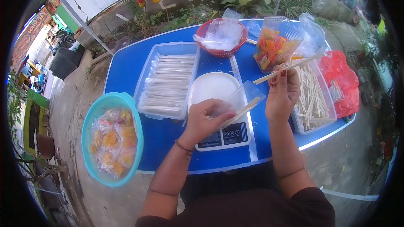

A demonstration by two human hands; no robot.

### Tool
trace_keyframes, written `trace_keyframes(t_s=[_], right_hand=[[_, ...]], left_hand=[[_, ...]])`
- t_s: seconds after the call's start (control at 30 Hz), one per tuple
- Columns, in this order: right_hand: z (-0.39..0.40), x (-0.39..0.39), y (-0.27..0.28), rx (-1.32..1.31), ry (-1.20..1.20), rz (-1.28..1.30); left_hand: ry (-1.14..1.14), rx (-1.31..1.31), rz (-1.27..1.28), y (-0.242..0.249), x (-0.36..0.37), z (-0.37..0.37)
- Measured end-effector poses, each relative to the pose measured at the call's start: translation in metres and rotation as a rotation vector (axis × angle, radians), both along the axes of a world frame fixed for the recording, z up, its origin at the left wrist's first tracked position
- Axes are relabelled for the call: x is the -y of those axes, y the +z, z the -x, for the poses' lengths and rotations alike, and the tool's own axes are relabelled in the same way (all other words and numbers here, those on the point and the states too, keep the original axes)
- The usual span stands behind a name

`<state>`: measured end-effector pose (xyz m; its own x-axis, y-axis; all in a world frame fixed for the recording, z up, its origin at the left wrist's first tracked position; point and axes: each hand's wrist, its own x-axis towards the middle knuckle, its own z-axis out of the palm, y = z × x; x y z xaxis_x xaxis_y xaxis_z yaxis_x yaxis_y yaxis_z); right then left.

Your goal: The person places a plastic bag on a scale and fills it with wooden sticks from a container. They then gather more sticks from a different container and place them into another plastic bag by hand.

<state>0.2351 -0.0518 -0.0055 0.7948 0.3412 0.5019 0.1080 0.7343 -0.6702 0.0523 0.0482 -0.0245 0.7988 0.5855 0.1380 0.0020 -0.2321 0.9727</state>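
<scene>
My left hand (207, 120) is closed on a clear plastic bag (254, 91) with a few thin pale sticks inside, its mouth tilted up to the right. Between the thumb and fingers of my right hand (283, 96), raised beside the bag, are long pale sticks (267, 77) whose near ends point at the bag's mouth. Beneath my left hand stands a white kitchen scale (212, 85) with a dark button panel. A clear tub (333, 113) full of loose pale sticks sits right by my right wrist. Left of the scale, another clear tub (148, 59) holds rows of bagged sticks.
A turquoise basin (86, 143) with small bags of orange food is at the table's left edge. Toward the back are a red basket (242, 44) with plastic bags and a clear container (275, 23) of orange packets. A red plastic bag (345, 82) lies far right.
</scene>
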Motion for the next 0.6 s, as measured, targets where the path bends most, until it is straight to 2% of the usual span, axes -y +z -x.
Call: trace_keyframes(t_s=[0.13,0.33,0.43,0.53,0.6], right_hand=[[0.008,0.0,-0.003,0.051,0.064,0.126],[0.01,0.0,-0.005,0.114,0.214,0.173],[0.016,-0.005,-0.002,0.115,0.135,0.191],[0.009,-0.004,-0.006,0.094,0.169,0.208],[0.004,-0.003,-0.008,0.17,0.231,0.253]], left_hand=[[0.006,0.012,0.003,0.0,0.001,0.0],[0.039,0.025,0.042,-0.001,-0.002,0.001],[0.032,0.013,0.042,0.004,-0.001,0.001],[0.03,0.033,0.057,-0.001,-0.001,0.0],[0.03,0.042,0.079,-0.003,-0.001,0.0]])
